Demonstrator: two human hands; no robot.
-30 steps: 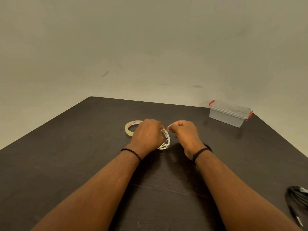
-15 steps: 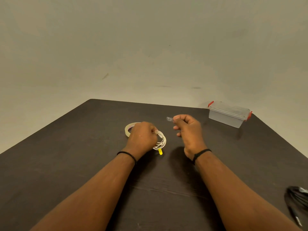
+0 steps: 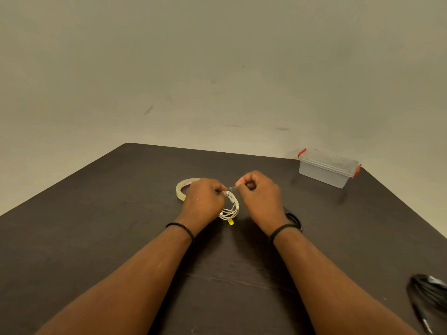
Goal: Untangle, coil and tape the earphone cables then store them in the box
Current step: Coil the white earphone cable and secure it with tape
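Taping step, looks like. Left hand (image 3: 203, 201) grips white coil (image 3: 231, 207) mid-table, right hand (image 3: 258, 197) pinches tape strip (image 3: 232, 188) at coil top. Next: wrap strip snug round strands. Box (image 3: 326, 170) lidded, far right corner.

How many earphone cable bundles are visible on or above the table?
2, perhaps 3: a white coil gripped by the left hand, a black bundle at the table's right edge, and possibly something black behind the right wrist.
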